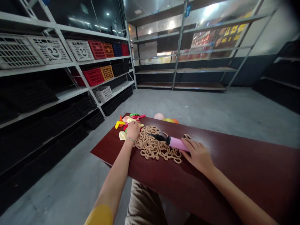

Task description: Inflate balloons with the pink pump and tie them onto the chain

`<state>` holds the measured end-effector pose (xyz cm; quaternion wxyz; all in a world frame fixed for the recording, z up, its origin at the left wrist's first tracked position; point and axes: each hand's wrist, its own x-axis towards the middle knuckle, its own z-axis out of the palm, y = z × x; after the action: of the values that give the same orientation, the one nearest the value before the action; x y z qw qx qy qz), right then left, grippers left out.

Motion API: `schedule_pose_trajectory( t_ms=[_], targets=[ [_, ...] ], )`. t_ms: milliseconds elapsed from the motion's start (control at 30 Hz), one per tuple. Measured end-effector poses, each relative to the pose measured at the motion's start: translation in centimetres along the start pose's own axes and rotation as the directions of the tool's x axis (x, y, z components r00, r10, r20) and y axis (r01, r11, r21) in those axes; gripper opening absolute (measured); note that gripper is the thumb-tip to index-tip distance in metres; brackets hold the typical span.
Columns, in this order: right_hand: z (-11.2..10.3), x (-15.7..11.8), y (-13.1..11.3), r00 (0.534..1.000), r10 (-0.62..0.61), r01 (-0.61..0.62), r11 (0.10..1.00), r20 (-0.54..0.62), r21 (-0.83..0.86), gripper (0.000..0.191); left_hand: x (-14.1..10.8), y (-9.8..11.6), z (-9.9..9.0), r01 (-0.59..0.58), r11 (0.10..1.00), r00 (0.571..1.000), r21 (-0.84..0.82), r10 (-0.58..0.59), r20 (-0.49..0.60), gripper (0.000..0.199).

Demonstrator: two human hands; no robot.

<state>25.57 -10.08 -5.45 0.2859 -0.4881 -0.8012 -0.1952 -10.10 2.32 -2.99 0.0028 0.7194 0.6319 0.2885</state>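
Observation:
A heap of uninflated balloons (120, 124) in several colours lies at the far left corner of the table. My left hand (133, 130) is down in this heap, its fingers bent around a pale yellow balloon (142, 125) that shows beside the fingertips. My right hand (198, 154) is wrapped round the pink barrel of a balloon hand pump (177, 143). The pump's black tapered nozzle points left, above a pile of tan ring-shaped links (152, 145). One more tan link (187, 136) lies just beyond my right hand.
The dark red-brown table (234, 162) stretches off to the right. Inflated balloons (159, 116) show past its far edge. White shelving with plastic crates (93, 77) stands on the left, and a metal rack (199, 70) stands at the back. Grey floor (199, 106) lies between.

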Motion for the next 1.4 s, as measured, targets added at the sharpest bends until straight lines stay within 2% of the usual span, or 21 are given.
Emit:
schedule_pose_trajectory(
  t_ms=[133, 300, 367, 467, 533, 600, 633, 700, 767, 833, 933, 1000, 1067, 1133, 1200, 1300, 1400],
  targets=[
    [0.0, -0.1, 0.1, 1.000, 0.019, -0.019, 1.000, -0.010, 0.005, 0.046, -0.3, -0.1, 1.1, 0.009, 0.997, 0.999, 0.076, -0.012, 0.041, 0.035],
    [0.0, -0.1, 0.3, 0.999, 0.054, -0.054, 0.998, 0.003, 0.015, 0.051, -0.7, -0.3, 1.3, 0.035, 0.995, 0.998, 0.091, -0.039, 0.049, 0.022],
    [-0.1, 0.0, 0.3, 0.998, 0.058, -0.058, 0.998, 0.002, 0.020, 0.052, -0.7, -0.1, 1.0, 0.031, 0.997, 1.000, 0.075, -0.031, 0.002, 0.018],
    [-0.2, 0.0, 0.2, 0.998, 0.070, -0.070, 0.997, 0.005, 0.029, 0.054, -0.9, 0.3, 0.5, 0.025, 1.000, 0.991, -0.007, -0.026, -0.133, 0.020],
    [-0.4, -0.1, 0.3, 0.996, 0.087, -0.087, 0.996, 0.007, 0.037, 0.055, -1.1, 0.7, 0.1, 0.040, 0.991, 0.972, -0.131, -0.069, -0.226, 0.022],
    [-0.5, -0.1, 0.3, 0.992, 0.124, -0.124, 0.991, 0.000, 0.041, 0.054, -1.2, 1.5, -0.5, 0.067, 0.948, 0.943, -0.312, -0.162, -0.289, 0.024],
    [-0.6, -0.2, 0.4, 0.989, 0.151, -0.151, 0.988, -0.005, 0.046, 0.054, -1.2, 2.0, -0.8, 0.070, 0.905, 0.931, -0.419, -0.210, -0.298, 0.025],
    [-0.7, -0.2, 0.5, 0.977, 0.213, -0.211, 0.975, -0.022, 0.071, 0.053, -0.7, 3.5, -1.3, 0.046, 0.765, 0.926, -0.642, -0.273, -0.259, 0.026],
    [-0.6, -0.3, 0.6, 0.962, 0.272, -0.266, 0.957, -0.034, 0.116, 0.052, 0.1, 5.4, -1.5, 0.000, 0.581, 0.946, -0.814, -0.263, -0.188, 0.027],
    [-0.6, -0.3, 0.7, 0.945, 0.323, -0.312, 0.937, -0.045, 0.157, 0.051, 1.2, 7.7, -1.2, -0.016, 0.410, 0.965, -0.912, -0.234, -0.122, 0.026],
    [-0.5, -0.3, 0.9, 0.919, 0.392, -0.378, 0.906, -0.040, 0.191, 0.049, 2.1, 11.4, 0.3, 0.047, 0.196, 0.962, -0.980, -0.272, -0.008, 0.022],
    [-0.6, -0.3, 1.0, 0.903, 0.428, -0.413, 0.887, -0.032, 0.204, 0.048, 1.8, 13.5, 1.6, 0.107, 0.056, 0.951, -0.993, -0.296, 0.085, 0.021],
    [-0.8, -0.3, 1.0, 0.894, 0.446, -0.431, 0.878, -0.029, 0.211, 0.046, 0.9, 14.7, 2.8, 0.149, -0.081, 0.943, -0.986, -0.288, 0.166, 0.021],
    [-0.9, -0.4, 1.1, 0.894, 0.447, -0.434, 0.877, -0.019, 0.208, 0.045, -0.3, 15.0, 3.5, 0.190, -0.208, 0.937, -0.959, -0.254, 0.241, 0.021],
    [-1.0, -0.4, 1.2, 0.899, 0.438, -0.431, 0.881, 0.008, 0.195, 0.045, -1.1, 14.7, 3.7, 0.225, -0.281, 0.930, -0.933, -0.225, 0.292, 0.020],
    [-1.1, -0.4, 1.3, 0.908, 0.418, -0.417, 0.893, 0.030, 0.167, 0.043, -1.5, 13.9, 3.3, 0.236, -0.292, 0.922, -0.927, -0.234, 0.309, 0.019],
    [-1.2, -0.2, 1.1, 0.941, 0.338, -0.339, 0.931, 0.029, 0.133, 0.042, -1.1, 13.4, 2.6, 0.251, -0.380, 0.892, -0.890, -0.267, 0.365, 0.017]
  ],
)
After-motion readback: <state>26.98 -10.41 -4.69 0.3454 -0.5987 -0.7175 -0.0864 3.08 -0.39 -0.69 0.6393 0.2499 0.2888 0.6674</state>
